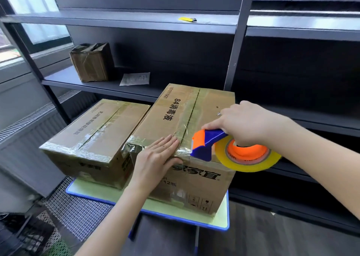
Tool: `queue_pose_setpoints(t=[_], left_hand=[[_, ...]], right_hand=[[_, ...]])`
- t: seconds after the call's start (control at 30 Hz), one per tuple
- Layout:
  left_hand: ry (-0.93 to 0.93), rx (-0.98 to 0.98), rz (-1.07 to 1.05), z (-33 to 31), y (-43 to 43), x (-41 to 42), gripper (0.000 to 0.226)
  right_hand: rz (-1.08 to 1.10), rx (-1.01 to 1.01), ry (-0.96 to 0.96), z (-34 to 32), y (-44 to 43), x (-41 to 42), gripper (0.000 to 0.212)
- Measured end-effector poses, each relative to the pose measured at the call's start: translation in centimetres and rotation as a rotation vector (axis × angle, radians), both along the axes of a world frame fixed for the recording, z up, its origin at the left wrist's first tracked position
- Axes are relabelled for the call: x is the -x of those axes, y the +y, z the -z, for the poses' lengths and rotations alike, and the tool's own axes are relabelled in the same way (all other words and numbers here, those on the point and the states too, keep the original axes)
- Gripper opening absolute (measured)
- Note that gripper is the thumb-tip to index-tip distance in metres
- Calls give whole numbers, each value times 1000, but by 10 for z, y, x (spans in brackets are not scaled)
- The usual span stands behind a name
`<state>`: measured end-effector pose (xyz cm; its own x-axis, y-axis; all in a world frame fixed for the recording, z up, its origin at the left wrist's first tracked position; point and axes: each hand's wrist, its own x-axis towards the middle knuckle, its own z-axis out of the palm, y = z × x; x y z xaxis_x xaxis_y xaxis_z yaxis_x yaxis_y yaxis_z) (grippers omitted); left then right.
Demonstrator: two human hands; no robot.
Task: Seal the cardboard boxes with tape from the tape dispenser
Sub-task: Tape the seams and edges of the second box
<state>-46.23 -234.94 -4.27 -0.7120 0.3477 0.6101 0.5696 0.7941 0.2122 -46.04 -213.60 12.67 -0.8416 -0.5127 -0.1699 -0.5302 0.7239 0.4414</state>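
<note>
Fingers (168, 141) of our left hand (155, 156) lie straight and flat on top of the larger cardboard box (171, 107), at its near edge, with the thumb over the front face. They press and hold nothing. Our right hand (247, 123) is curled round the handle of the tape dispenser (206, 144). The dispenser's orange-and-blue head touches that same near edge, just right of the left fingertips. The tape roll (250, 163) overhangs the box's front face towards its right corner.

What matters to us is the centre seam (191, 111). Its long axis runs from the box's near edge straight away from us to its far edge, and the dispenser head sits at its near end. Our right hand is the nearer one to it, so we judge that the pull should follow that line while the left hand steadies the flap beside it. The smaller cardboard box (97, 127) stands just beside the larger box's left side, both on the table (222, 220).
</note>
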Motion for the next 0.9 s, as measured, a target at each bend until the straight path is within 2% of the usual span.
queue_pose_setpoints(t=[0.17, 0.4, 0.53, 0.7, 0.9], left_hand=[[-6, -48, 18, 2, -14, 1, 45], [-25, -70, 51, -3, -21, 6, 41], [-59, -61, 44, -6, -17, 6, 42], [-139, -163, -30, -11, -39, 6, 38], [-175, -26, 3, -12, -23, 6, 39]], right_hand=[[-60, -21, 46, 3, -11, -1, 64], [-4, 52, -12, -1, 6, -2, 72], [-11, 64, 16, 1, 11, -6, 74], [97, 61, -125, -3, 39, -10, 84], [129, -28, -42, 7, 69, -18, 79]])
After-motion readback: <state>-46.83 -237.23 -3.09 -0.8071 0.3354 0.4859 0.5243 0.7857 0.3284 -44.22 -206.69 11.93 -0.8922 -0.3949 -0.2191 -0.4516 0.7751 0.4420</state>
